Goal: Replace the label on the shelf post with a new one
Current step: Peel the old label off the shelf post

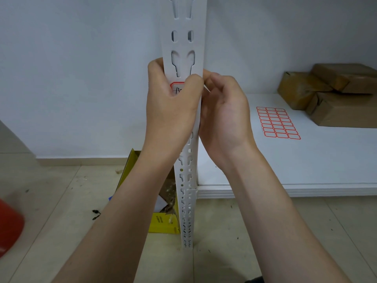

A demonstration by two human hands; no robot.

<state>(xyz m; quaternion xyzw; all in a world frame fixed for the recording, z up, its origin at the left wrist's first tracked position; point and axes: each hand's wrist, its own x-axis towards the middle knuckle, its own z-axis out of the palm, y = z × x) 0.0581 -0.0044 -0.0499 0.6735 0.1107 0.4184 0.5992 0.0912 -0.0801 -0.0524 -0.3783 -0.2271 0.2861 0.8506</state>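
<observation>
A white slotted shelf post (183, 27) stands upright in the middle of the head view. A red-bordered label (177, 87) with black handwriting is stuck on its front, mostly covered by my thumb. My left hand (171, 105) wraps the post from the left, thumb pressed over the label. My right hand (224, 113) is at the post's right edge, fingertips pinched on a thin white sliver (207, 88) that sticks out beside the label. A sheet of blank red-bordered labels (278, 122) lies flat on the white shelf (306, 170) to the right.
Brown taped cardboard packages (330, 94) are stacked at the shelf's back right. An open yellow box (163, 221) with scraps sits on the tiled floor behind the post. A blurred red object (8, 225) is at the left edge. A white wall is behind.
</observation>
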